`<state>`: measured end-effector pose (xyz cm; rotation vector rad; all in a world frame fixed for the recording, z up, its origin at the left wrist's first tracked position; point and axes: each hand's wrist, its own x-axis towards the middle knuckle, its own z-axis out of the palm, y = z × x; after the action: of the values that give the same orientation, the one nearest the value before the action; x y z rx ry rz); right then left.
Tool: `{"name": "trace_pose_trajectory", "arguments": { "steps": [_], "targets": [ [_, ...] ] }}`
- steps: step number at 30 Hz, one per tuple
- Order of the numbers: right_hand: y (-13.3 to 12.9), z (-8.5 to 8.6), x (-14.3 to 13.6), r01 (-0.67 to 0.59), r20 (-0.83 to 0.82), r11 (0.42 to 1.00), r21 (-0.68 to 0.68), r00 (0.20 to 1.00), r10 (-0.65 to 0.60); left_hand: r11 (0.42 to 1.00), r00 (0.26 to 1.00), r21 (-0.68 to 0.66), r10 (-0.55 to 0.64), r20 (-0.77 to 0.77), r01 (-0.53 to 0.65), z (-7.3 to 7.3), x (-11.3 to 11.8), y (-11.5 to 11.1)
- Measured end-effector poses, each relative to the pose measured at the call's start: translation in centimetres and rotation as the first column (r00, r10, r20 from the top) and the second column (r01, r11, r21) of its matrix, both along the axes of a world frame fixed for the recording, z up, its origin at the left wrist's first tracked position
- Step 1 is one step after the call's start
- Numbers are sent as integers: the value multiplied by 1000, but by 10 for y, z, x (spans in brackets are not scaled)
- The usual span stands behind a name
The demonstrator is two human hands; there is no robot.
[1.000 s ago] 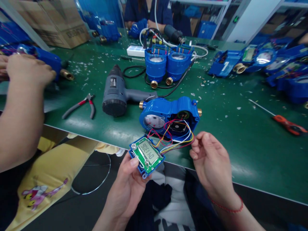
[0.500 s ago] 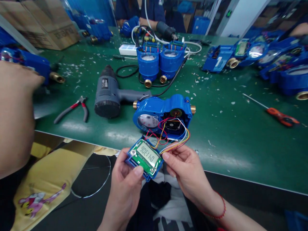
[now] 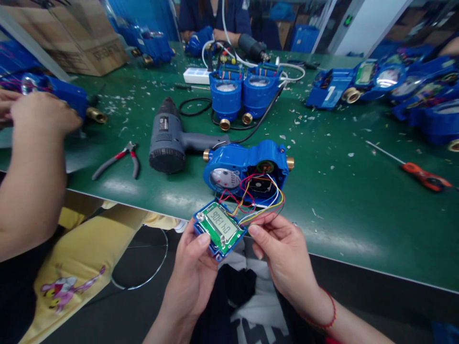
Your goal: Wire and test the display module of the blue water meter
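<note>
My left hand (image 3: 195,267) is closed around the edge of a display circuit board (image 3: 211,241) in a blue frame, its thumb pressing the front. Its LCD (image 3: 218,220) shows digits, upside down to me. My right hand (image 3: 283,253) is closed in a pinch at the board's right corner, with a thin wire at its fingertips. Red, yellow and white wires (image 3: 274,203) run from the board into the open cavity of a blue water meter (image 3: 229,157), which lies on the green table just beyond my hands.
A grey heat gun (image 3: 167,143) and red-handled cutters (image 3: 122,157) lie left of the meter. Two blue meters (image 3: 225,98) stand behind it. An orange screwdriver (image 3: 423,176) is at right, below more meters (image 3: 380,79). A co-worker's arm (image 3: 39,157) reaches in at left.
The view has shifted slightly, moving the table things rightward. My right fingertips have drawn a little away from the board's corner. At left, the co-worker's hands are at another meter.
</note>
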<state>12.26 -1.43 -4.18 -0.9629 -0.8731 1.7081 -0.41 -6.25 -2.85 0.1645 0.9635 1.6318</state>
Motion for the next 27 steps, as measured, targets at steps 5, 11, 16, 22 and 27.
{"name": "trace_pose_trajectory", "arguments": {
  "steps": [5,11,16,22,27],
  "targets": [
    [2,1,-1,-20,-37,1000,0,999,20,999,1000,27,-28,-15,28,0,0,0],
    [14,12,11,88,16,993,75,996,-90,998,998,36,-54,-16,55,1,0,-1],
    [19,15,20,221,-9,973,59,975,-221,1000,999,1,-13,-47,13,-4,-2,-1],
    [10,7,3,-87,85,995,53,993,83,998,986,52,-37,-163,46,-8,-1,0],
    [18,7,-5,5,182,997,78,983,-19,996,974,70,-42,-224,59,-7,1,-1]
  ]
}}
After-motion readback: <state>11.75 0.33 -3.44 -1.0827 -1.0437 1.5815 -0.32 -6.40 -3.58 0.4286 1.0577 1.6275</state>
